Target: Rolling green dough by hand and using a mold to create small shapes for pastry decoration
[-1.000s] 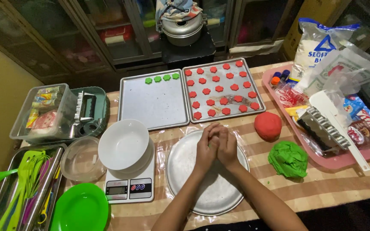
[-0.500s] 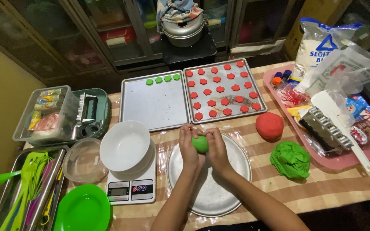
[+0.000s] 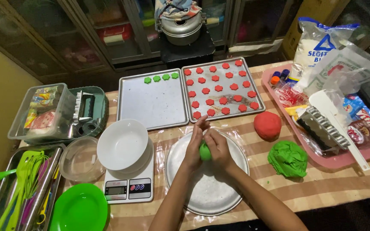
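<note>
Both hands — left (image 3: 193, 147), right (image 3: 217, 147) — press a green dough ball (image 3: 204, 151) between their palms, above the round pan (image 3: 206, 194).

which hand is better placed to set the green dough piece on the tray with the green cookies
Probably the left. Both hands hold the green dough piece over the round pan, but the left hand is on the side nearer the tray with green cookies; the right hand would have to cross over.

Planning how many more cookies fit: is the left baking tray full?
Nearly empty: the left baking tray holds only four green cookies along its far edge.
</note>
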